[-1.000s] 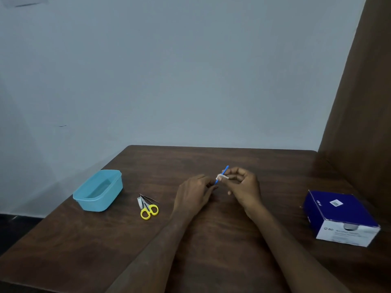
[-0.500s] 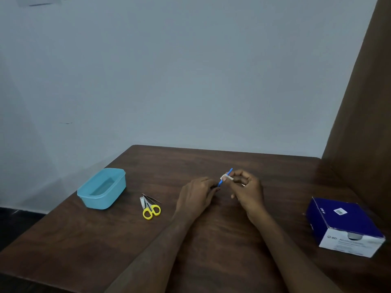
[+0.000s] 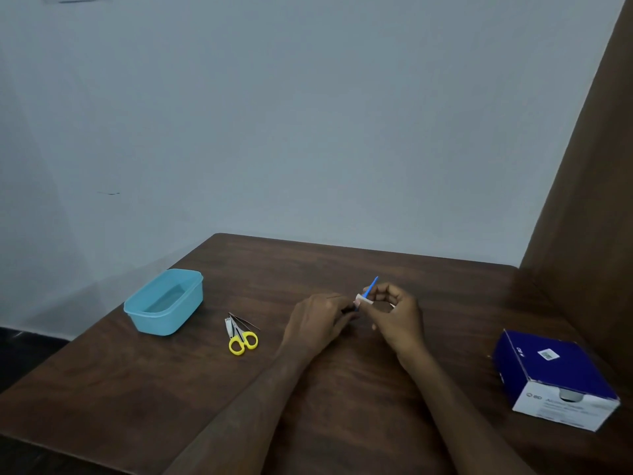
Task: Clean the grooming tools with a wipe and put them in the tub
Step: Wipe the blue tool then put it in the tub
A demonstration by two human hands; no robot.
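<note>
Over the middle of the brown table (image 3: pixel 342 406), my left hand (image 3: pixel 317 322) grips the lower end of a thin blue grooming tool (image 3: pixel 371 286). My right hand (image 3: pixel 397 315) pinches a small white wipe (image 3: pixel 363 299) around the tool's shaft. The tool's blue tip points up and to the right. Left of my hands lie yellow-handled scissors (image 3: pixel 244 341), a metal nail clipper (image 3: pixel 228 326) and thin tweezers (image 3: pixel 245 320) in a small cluster. A light blue tub (image 3: pixel 164 301) stands at the table's left, apparently with no tools in it.
A dark blue and white box (image 3: pixel 555 378) sits at the table's right edge. A brown panel (image 3: pixel 589 200) rises along the right side. A pale wall stands behind the table.
The hands and blue tool stay at the table's middle with the same grips; the wipe has shifted only slightly along the shaft. The view has shifted a little.
</note>
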